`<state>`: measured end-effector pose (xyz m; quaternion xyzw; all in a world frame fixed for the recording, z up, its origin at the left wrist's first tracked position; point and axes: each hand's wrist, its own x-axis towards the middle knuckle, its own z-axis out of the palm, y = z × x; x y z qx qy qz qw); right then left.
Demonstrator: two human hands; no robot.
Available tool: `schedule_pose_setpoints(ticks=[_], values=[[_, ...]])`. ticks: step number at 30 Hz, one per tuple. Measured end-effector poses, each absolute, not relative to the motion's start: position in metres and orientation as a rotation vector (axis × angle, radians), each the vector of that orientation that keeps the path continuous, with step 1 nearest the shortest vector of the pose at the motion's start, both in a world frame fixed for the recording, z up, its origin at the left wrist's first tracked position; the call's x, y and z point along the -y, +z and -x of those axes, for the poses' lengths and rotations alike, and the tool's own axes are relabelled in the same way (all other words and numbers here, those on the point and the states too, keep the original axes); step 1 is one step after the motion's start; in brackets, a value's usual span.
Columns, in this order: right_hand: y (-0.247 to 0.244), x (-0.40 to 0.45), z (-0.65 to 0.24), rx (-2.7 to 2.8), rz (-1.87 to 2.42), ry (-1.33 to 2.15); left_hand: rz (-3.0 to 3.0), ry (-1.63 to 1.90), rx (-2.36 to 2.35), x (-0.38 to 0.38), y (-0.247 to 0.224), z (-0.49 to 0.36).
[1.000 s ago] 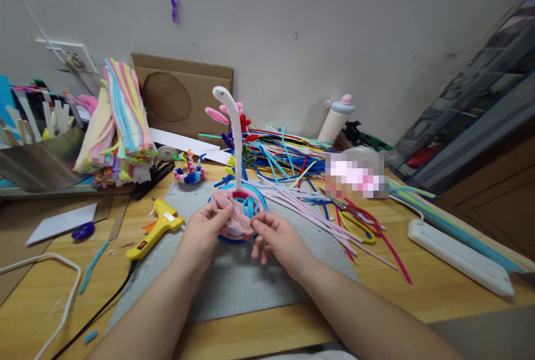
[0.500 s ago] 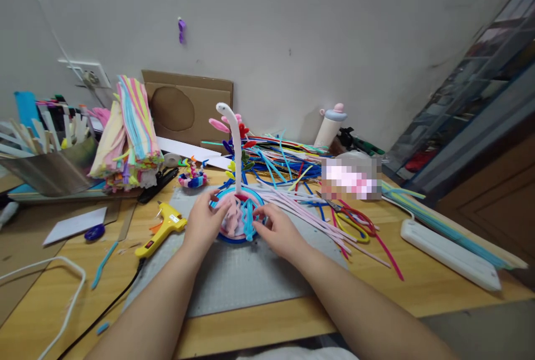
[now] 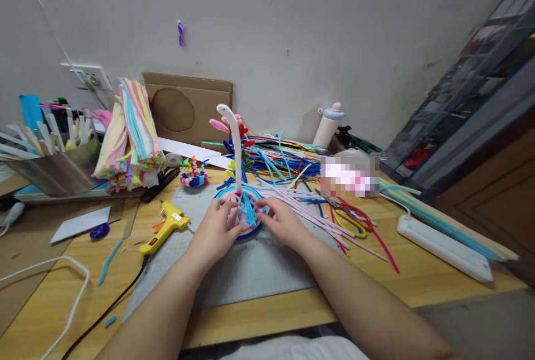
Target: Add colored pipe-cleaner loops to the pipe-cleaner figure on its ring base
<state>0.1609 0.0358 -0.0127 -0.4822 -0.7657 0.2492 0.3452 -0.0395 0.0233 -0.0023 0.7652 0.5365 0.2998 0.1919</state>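
A round base with a blue rim rests on the grey mat, and a white fuzzy stem with a curved top stands at its back. On the base are a pink fuzzy figure and a light blue fuzzy figure. My left hand curls over the left side, its fingers closed on the pink figure and partly hiding it. From the right, my right hand touches the blue figure's edge with bent fingers; whether it grips anything is too small to tell.
A yellow glue gun lies left of the mat. Pale pink stems and scissors lie to the right. Behind are a cardboard sheet, coloured stems and a bottle; a power strip is far right.
My left hand has moved right and over the pink figure, covering more of it. The blue figure has shifted slightly up and leans more. My right hand has moved slightly upward.
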Motion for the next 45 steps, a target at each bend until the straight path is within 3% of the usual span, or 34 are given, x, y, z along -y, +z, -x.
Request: schedule_pose_setpoints(ticks=[5,11,18,26,30,38,45], values=[[0.004,-0.029,-0.189,2.186,1.409,0.606,-2.08,1.058,-1.602,-0.022,0.011,0.038],[-0.013,0.002,-0.175,2.423,1.47,0.561,-2.03,1.137,-1.551,-0.019,0.013,0.035],[0.011,0.0,-0.219,2.287,1.448,0.624,-2.047,1.108,-1.502,-0.013,0.017,0.032],[-0.022,0.013,-0.216,2.381,1.5,0.585,-2.03,1.113,-1.423,-0.004,0.019,0.026],[-0.015,0.008,-0.217,2.454,1.555,0.472,-2.07,0.997,-1.307,0.005,0.014,0.018],[0.028,-0.037,-0.241,2.302,1.619,0.441,-2.105,0.723,-1.114,0.012,0.009,0.01],[0.019,-0.137,-0.274,1.886,1.523,0.278,-2.353,0.589,-1.03,0.007,0.004,0.011]])
